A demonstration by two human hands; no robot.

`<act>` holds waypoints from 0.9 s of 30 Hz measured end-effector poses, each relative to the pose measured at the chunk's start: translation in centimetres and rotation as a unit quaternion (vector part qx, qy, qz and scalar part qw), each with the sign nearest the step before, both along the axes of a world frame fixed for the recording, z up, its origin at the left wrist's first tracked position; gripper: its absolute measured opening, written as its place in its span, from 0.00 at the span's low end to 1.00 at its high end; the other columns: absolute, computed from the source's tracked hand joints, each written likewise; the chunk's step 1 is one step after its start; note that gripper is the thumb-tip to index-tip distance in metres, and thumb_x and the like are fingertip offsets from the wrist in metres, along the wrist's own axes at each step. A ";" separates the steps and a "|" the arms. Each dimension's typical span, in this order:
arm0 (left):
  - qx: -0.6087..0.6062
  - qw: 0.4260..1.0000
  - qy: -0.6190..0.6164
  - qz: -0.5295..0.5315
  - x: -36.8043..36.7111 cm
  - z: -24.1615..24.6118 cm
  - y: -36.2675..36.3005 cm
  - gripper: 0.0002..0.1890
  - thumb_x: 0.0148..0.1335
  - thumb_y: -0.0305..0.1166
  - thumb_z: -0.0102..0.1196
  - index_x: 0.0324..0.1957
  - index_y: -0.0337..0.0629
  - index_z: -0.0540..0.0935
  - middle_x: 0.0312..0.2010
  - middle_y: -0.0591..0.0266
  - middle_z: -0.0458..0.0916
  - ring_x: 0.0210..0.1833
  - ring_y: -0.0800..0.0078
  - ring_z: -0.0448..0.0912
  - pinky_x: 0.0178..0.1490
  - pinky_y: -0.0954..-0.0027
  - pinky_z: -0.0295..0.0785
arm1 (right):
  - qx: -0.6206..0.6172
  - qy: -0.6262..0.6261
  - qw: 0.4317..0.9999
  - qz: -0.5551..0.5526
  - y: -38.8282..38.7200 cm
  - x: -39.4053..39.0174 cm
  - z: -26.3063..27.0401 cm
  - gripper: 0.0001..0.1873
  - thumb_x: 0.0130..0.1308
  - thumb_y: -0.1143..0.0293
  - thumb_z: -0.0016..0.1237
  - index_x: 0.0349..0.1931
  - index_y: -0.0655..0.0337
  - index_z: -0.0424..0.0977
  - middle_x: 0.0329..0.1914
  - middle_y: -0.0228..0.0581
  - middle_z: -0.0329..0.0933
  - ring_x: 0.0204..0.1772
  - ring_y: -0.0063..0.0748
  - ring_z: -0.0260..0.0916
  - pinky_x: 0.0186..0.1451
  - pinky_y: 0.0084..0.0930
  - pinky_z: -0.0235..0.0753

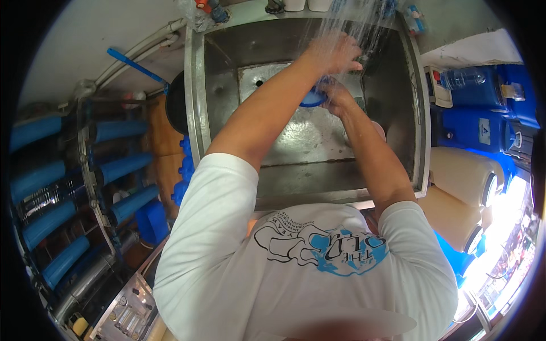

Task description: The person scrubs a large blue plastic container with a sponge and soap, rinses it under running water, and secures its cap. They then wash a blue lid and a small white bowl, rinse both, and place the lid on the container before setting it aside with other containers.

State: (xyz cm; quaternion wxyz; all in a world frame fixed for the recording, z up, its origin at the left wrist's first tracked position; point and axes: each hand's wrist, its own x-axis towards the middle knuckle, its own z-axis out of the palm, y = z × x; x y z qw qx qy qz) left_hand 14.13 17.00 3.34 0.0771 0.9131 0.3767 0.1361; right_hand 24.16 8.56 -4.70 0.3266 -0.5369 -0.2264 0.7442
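Water streams down from the top of the view over my left hand [337, 53], whose fingers are spread above the metal sink [315, 136]; nothing shows in its grasp. Just below and to the right, my right hand [336, 96] grips a round blue plastic object [313, 98], perhaps a lid or small container, partly hidden by my left forearm and the water. A pale round item [378, 130] lies in the sink, mostly behind my right forearm.
Blue jugs [473, 130] and beige plastic containers [463, 170] line the right side. Racks of blue cylinders [123, 166] stand at the left. A black pan or basin [175, 104] hangs beside the sink's left rim. White containers [319, 5] sit behind the sink.
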 end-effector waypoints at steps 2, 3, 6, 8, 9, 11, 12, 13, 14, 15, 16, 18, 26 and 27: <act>-0.057 0.997 -0.051 -0.024 1.1 1.0 0.4 0.26 0.65 0.55 0.50 0.50 0.44 0.83 0.51 0.57 0.81 0.52 0.56 0.79 0.56 0.57 0.74 | 0.004 0.027 0.999 -0.028 0.2 0.4 -0.3 0.22 0.63 0.78 0.49 0.58 0.58 0.67 0.50 0.38 0.78 0.48 0.34 0.78 0.47 0.39 0.83; -0.104 0.988 -0.111 -0.008 1.1 0.7 0.7 0.24 0.66 0.53 0.49 0.50 0.45 0.83 0.51 0.58 0.81 0.51 0.57 0.79 0.56 0.58 0.74 | 0.004 0.042 0.998 -0.039 0.4 0.9 -1.0 0.22 0.63 0.79 0.49 0.59 0.58 0.67 0.50 0.38 0.77 0.48 0.34 0.78 0.48 0.38 0.83; -0.050 0.977 -0.206 0.025 -2.8 -6.1 4.8 0.21 0.68 0.48 0.48 0.52 0.45 0.82 0.50 0.58 0.81 0.47 0.59 0.82 0.55 0.60 0.75 | 0.011 0.061 0.998 -0.010 0.3 -0.3 0.2 0.24 0.63 0.82 0.48 0.60 0.60 0.66 0.52 0.40 0.76 0.49 0.36 0.78 0.49 0.38 0.83; -0.134 0.917 -0.358 0.115 -6.6 -6.3 6.6 0.21 0.69 0.46 0.47 0.57 0.44 0.75 0.50 0.54 0.81 0.46 0.59 0.82 0.55 0.60 0.75 | 0.009 0.059 0.998 -0.023 0.6 -0.2 0.9 0.24 0.63 0.81 0.48 0.60 0.61 0.66 0.52 0.41 0.76 0.51 0.37 0.77 0.53 0.38 0.82; -0.347 0.767 -0.497 0.211 -7.7 -2.6 6.8 0.23 0.70 0.46 0.46 0.59 0.43 0.71 0.51 0.52 0.80 0.47 0.58 0.82 0.56 0.59 0.74 | 0.009 0.054 0.997 -0.054 1.6 0.8 0.7 0.23 0.63 0.80 0.49 0.59 0.61 0.67 0.52 0.41 0.77 0.52 0.37 0.77 0.56 0.39 0.80; -0.384 0.492 -0.729 0.280 -16.5 -3.9 9.7 0.38 0.68 0.60 0.42 0.64 0.36 0.60 0.48 0.41 0.79 0.43 0.51 0.82 0.48 0.54 0.76 | 0.010 0.043 0.999 -0.017 1.3 -1.0 2.1 0.22 0.63 0.78 0.51 0.58 0.61 0.68 0.50 0.40 0.77 0.52 0.36 0.77 0.58 0.39 0.80; -0.386 0.405 -0.790 0.249 -20.4 -4.9 10.8 0.45 0.65 0.68 0.38 0.65 0.34 0.57 0.49 0.40 0.78 0.47 0.48 0.80 0.52 0.49 0.73 | 0.016 0.027 0.999 0.006 1.0 -1.9 2.8 0.22 0.63 0.78 0.52 0.58 0.60 0.68 0.50 0.40 0.77 0.52 0.35 0.77 0.57 0.38 0.80; -0.382 0.356 -0.798 0.301 -18.5 -0.5 10.1 0.43 0.66 0.69 0.33 0.60 0.34 0.61 0.49 0.40 0.78 0.50 0.47 0.78 0.55 0.48 0.70 | 0.017 0.002 1.000 -0.003 1.3 -1.1 2.8 0.21 0.63 0.77 0.53 0.58 0.60 0.69 0.49 0.40 0.78 0.52 0.34 0.77 0.57 0.37 0.81; -0.391 0.294 -0.826 0.280 -21.4 -0.6 10.5 0.37 0.67 0.66 0.33 0.51 0.36 0.64 0.46 0.43 0.78 0.46 0.51 0.79 0.54 0.51 0.72 | 0.023 0.023 0.999 -0.015 1.5 -1.4 3.1 0.22 0.63 0.77 0.53 0.58 0.60 0.69 0.49 0.39 0.78 0.51 0.34 0.77 0.55 0.35 0.81; -0.382 0.285 -0.834 0.280 -22.8 -0.8 11.0 0.35 0.68 0.65 0.34 0.49 0.36 0.63 0.45 0.44 0.78 0.45 0.53 0.79 0.53 0.51 0.72 | 0.028 0.041 0.998 -0.029 2.0 -1.6 3.2 0.22 0.63 0.77 0.53 0.58 0.60 0.69 0.48 0.39 0.78 0.51 0.33 0.77 0.54 0.34 0.82; -0.377 0.277 -0.839 0.277 -23.5 -0.8 11.7 0.33 0.68 0.64 0.35 0.47 0.37 0.63 0.44 0.45 0.78 0.44 0.55 0.79 0.52 0.52 0.73 | 0.034 0.059 0.997 -0.048 2.4 -1.7 3.4 0.22 0.63 0.76 0.53 0.58 0.60 0.69 0.48 0.39 0.78 0.50 0.32 0.77 0.52 0.32 0.83; -0.371 0.230 -0.857 0.274 -23.6 -0.8 12.9 0.27 0.71 0.58 0.39 0.42 0.38 0.65 0.38 0.50 0.79 0.40 0.59 0.79 0.50 0.54 0.74 | 0.045 0.047 0.997 -0.042 2.5 -1.9 3.8 0.23 0.64 0.77 0.52 0.60 0.60 0.67 0.48 0.39 0.78 0.49 0.33 0.77 0.52 0.32 0.83; -0.274 0.548 -0.718 0.331 -25.4 -1.9 12.5 0.14 0.72 0.38 0.49 0.46 0.36 0.76 0.35 0.56 0.81 0.38 0.66 0.82 0.45 0.63 0.82 | 0.038 0.028 0.998 -0.039 1.1 1.2 4.2 0.22 0.70 0.73 0.43 0.64 0.64 0.62 0.53 0.41 0.74 0.51 0.37 0.75 0.55 0.37 0.79; -0.263 0.564 -0.699 0.354 -25.6 -1.3 12.1 0.12 0.71 0.35 0.50 0.46 0.36 0.77 0.35 0.56 0.82 0.39 0.66 0.83 0.44 0.63 0.83 | 0.027 0.042 0.997 -0.056 0.3 1.7 3.4 0.22 0.70 0.73 0.42 0.64 0.64 0.62 0.52 0.41 0.74 0.51 0.37 0.75 0.55 0.37 0.79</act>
